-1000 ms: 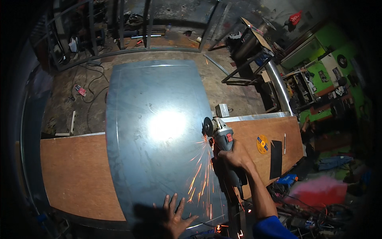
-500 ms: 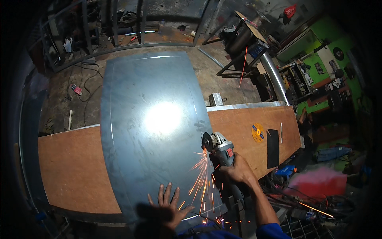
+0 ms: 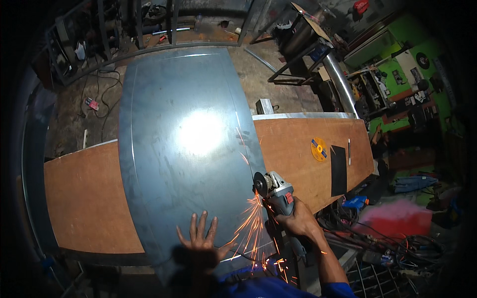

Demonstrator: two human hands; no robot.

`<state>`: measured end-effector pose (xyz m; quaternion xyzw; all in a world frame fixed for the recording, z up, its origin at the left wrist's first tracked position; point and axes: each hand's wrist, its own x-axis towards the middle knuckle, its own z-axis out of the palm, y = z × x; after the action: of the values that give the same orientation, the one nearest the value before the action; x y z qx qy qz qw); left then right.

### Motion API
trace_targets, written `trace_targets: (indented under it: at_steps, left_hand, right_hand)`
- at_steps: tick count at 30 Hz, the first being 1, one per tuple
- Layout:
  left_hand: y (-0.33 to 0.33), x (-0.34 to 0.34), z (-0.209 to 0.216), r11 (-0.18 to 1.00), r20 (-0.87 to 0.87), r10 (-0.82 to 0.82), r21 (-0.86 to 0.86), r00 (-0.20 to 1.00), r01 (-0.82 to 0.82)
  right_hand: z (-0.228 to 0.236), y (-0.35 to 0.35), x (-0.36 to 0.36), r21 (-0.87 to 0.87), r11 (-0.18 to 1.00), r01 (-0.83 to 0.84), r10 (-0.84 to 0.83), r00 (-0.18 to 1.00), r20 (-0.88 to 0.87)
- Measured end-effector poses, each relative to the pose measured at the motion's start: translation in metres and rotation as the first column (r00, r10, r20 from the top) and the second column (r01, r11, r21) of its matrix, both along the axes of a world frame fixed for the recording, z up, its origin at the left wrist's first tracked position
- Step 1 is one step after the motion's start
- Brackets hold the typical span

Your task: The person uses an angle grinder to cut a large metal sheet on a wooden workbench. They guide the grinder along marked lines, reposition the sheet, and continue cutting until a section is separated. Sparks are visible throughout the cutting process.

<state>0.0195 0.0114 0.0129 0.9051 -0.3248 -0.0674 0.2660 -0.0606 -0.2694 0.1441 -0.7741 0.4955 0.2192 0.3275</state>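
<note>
My right hand (image 3: 304,221) is wrapped round the body of a grey angle grinder (image 3: 282,192) with a red switch. Its dark disc (image 3: 260,184) meets a large grey metal sheet (image 3: 166,191) near the right edge. Orange sparks (image 3: 252,218) spray from that contact back toward me, between my hands. Pressed flat on the near part of the sheet, my left hand (image 3: 202,237) has its fingers spread and holds nothing. A dark shadow covers part of its wrist. Pale marked lines run along the sheet's borders.
The sheet lies across a brown wooden board (image 3: 89,198). On the board's right side are a yellow disc (image 3: 318,149), a black strip (image 3: 338,171) and a thin marker (image 3: 349,151). Cables (image 3: 397,243) tangle at lower right. A metal frame (image 3: 141,30) stands at the back.
The grinder has moved nearer to me along the sheet's right side, still throwing sparks. My left hand keeps its place on the sheet. The whole view has shifted slightly.
</note>
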Motion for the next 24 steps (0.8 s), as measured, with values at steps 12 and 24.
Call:
trace_targets:
  at_steps: [12, 24]
  left_hand:
    - [-0.001, -0.003, 0.001, 0.997, 0.005, 0.038, -0.070, 0.999, -0.038]
    - [-0.002, -0.004, -0.004, 0.997, 0.020, 0.047, -0.059, 0.999, -0.045]
  right_hand:
    - [0.002, 0.020, -0.042, -0.001, 1.000, -0.003, 0.003, 1.000, -0.008]
    - [0.006, 0.031, -0.077, 0.091, 0.996, 0.019, -0.017, 1.000, -0.023]
